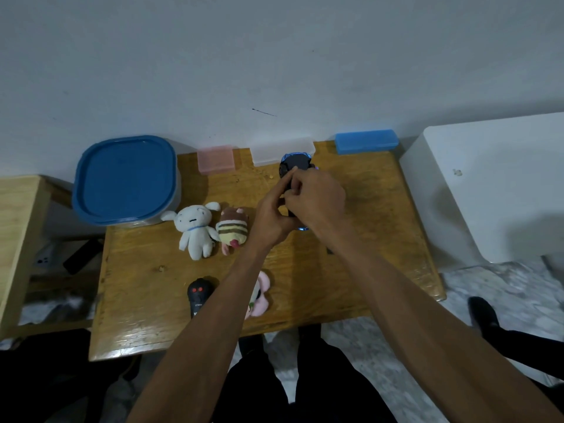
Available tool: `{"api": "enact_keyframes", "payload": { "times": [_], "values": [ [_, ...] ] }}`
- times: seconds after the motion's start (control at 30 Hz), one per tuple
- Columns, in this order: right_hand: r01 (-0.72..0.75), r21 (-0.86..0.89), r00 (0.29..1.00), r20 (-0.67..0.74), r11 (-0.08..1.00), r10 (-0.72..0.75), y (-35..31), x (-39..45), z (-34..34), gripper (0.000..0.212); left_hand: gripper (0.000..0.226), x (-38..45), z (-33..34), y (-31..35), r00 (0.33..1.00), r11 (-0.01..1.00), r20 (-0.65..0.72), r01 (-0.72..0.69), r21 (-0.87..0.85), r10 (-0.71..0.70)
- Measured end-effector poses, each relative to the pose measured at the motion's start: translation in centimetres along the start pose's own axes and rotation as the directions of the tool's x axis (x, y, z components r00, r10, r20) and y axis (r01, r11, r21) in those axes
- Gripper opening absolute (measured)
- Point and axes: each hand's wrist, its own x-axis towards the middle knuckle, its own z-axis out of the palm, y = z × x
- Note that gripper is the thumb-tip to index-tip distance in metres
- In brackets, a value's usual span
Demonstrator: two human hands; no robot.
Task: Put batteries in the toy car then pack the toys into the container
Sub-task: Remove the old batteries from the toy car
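Both forearms reach out from the near edge over the wooden table (351,270), and the hands meet toward its far middle. Left hand (273,213) and right hand (317,198) are together, clamped on the toy car (294,164), which is dark with blue trim and held off the table with its underside seemingly turned up. The fingertips (291,175) pinch at its middle, probably at the battery hatch, though whether a battery or cover is between them is hidden.

A small cover or cell could slip from that pinch and roll off the table, since the grip is fine and the car is held in the air. A battery seated the wrong way round is another risk.

At the far left stands the container (125,181), its blue lid shut, so it must be opened before packing. Near it lie a white plush (195,230) and a striped plush (232,232); a pink plush (261,296) sits partly under the left forearm beside a black remote (198,296). Pink, clear and blue cases (366,141) line the far edge.
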Motion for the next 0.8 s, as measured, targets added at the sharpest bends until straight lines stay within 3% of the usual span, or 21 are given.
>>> {"api": "enact_keyframes", "payload": {
  "times": [0.23, 0.33, 0.4, 0.5, 0.63, 0.73, 0.8],
  "values": [
    [0.225, 0.204, 0.934, 0.235, 0.953, -0.271, 3.2, 1.0, -1.1, 0.022, 0.096, 0.3, -1.2, 0.0, 0.996, 0.993, 0.032, 0.08, -0.088, -0.077],
    [0.241, 0.231, 0.93, 0.224, 0.942, -0.293, 3.6, 1.3, -1.3, 0.017, 0.096, 0.2, -1.0, 0.4, 0.996, 0.989, 0.029, 0.089, -0.12, -0.086],
    [0.181, 0.31, 0.959, 0.156, 0.933, -0.238, 3.5, 1.1, -1.6, 0.012, 0.097, 0.2, -1.0, 0.5, 0.994, 0.983, 0.028, 0.111, -0.143, -0.108],
    [-0.025, 0.472, 0.998, 0.059, 0.881, -0.004, 3.5, 1.1, -1.8, 0.016, 0.099, 0.3, -1.1, 0.3, 0.99, 0.98, 0.031, 0.14, -0.14, -0.137],
    [-0.202, 0.556, 0.974, 0.026, 0.806, 0.227, 4.0, 0.9, -1.4, 0.031, 0.102, 0.5, -1.4, 0.1, 0.985, 0.973, 0.052, 0.172, -0.157, -0.166],
    [-0.222, 0.52, 0.966, 0.003, 0.824, 0.258, 4.0, 0.1, -0.8, 0.045, 0.103, 0.6, -1.4, -0.1, 0.984, 0.973, 0.064, 0.176, -0.15, -0.169],
    [-0.222, 0.467, 0.97, 0.019, 0.856, 0.242, 3.9, -0.6, -0.2, 0.041, 0.102, 0.6, -1.4, -0.2, 0.985, 0.976, 0.063, 0.169, -0.136, -0.161]
  ]
}}
